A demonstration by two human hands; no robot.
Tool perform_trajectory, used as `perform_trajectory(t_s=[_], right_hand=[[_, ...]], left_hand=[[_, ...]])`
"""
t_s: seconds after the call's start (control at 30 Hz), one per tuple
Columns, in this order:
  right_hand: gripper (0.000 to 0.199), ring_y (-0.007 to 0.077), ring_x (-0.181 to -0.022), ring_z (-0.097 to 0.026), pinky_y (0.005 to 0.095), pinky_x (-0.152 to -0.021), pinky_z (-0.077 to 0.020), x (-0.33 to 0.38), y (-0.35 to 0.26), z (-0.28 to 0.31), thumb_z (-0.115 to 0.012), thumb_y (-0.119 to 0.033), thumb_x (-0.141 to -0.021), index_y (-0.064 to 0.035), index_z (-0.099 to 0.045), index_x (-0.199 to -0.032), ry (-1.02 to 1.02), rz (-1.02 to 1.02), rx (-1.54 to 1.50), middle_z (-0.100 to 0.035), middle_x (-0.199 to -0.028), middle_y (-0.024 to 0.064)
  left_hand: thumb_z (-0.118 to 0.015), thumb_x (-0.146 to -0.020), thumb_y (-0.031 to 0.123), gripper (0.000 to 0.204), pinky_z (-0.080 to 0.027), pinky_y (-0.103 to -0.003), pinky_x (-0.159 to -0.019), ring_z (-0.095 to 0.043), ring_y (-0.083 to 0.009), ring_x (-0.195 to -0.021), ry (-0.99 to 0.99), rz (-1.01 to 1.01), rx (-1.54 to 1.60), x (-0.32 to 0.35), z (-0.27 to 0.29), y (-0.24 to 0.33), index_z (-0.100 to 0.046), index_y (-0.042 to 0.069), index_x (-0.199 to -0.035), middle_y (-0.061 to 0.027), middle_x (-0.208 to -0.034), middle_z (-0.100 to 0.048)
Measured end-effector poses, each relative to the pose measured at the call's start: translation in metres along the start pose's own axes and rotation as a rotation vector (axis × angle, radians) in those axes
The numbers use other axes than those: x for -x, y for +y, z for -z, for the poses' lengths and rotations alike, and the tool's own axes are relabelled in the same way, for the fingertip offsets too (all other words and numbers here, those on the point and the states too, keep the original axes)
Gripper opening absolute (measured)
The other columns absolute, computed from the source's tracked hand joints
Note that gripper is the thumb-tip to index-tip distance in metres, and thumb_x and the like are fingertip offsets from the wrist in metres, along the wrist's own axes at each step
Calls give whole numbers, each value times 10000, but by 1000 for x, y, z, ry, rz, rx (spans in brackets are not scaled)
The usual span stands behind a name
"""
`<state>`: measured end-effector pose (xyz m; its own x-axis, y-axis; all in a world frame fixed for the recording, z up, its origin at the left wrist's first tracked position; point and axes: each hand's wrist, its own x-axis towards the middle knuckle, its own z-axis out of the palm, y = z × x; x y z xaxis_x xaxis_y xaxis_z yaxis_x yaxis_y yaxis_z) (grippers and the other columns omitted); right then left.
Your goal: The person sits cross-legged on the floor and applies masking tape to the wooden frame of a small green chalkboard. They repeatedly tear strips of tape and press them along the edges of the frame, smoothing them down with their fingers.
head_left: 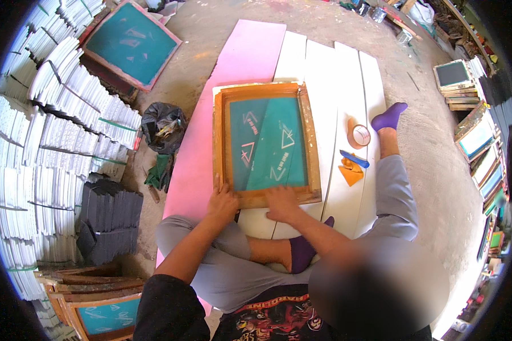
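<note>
A wooden screen printing frame (316, 162) with teal mesh and pale lettering and triangle marks lies in front of me across pink and white boards. My left hand (223, 200) is closed round its near left corner, a finger lying along the wood. My right hand (282, 203) grips the near bar right of the middle, its fingertips over the inner edge. Right of the frame, a roll of tape (360, 135) sits on the white boards. Below it are a blue strip-like tool (354, 159) and a crumpled orange cloth (350, 173).
Tall stacks of white sheets (68, 136) and a dark stack (111, 221) line the left. A black plastic bag (163, 126) rests on the floor beside the pink board (199, 153). Another teal screen (133, 42) leans at far left. More frames (478, 133) stand at right.
</note>
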<state>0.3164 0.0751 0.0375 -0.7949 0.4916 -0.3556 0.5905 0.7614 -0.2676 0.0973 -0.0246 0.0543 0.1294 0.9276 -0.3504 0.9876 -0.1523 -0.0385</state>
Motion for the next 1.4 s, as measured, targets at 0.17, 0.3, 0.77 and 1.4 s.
perform_trajectory(t_s=[0.17, 0.3, 0.77, 1.4], right_hand=[[673, 354, -1206, -566, 610, -1112, -327, 3, 8, 5, -789, -494, -709, -64, -650, -1208, 28, 3, -74, -648, -1184, 142], [791, 346, -1307, -516, 637, -1216, -161, 33, 59, 33, -764, -630, -720, -59, -648, -1255, -64, -16, 152, -664, -1236, 128], [493, 318, -1309, -513, 595, -1233, -162, 48, 83, 29, -697, -376, -865, -49, -665, -1232, -104, 65, 410, -680, -1200, 109], [561, 343, -1148, -575, 471, -972, -486, 21, 15, -10, -783, -433, -816, -19, -625, -1159, 223, -30, -118, -619, -1134, 160]], left_hand=[[-737, -800, 270, 283, -104, -667, -1232, -553, -308, -1236, 160, 9, 61, 8, -2, -2, -776, 63, -989, -111, -1027, -725], [-726, -808, 209, 195, -86, -663, -1237, -587, -286, -1176, 215, 10, 90, 9, -6, -1, -783, 71, -933, -95, -951, -730], [-682, -804, 141, 126, -118, -643, -1239, -603, -315, -1116, 215, -18, 3, 3, -17, 1, -780, 65, -828, -106, -868, -717], [-762, -839, 406, 412, -393, -466, -1078, -657, -294, -1052, 223, 12, 60, 7, -14, 11, -676, 50, -1029, -141, -986, -714]])
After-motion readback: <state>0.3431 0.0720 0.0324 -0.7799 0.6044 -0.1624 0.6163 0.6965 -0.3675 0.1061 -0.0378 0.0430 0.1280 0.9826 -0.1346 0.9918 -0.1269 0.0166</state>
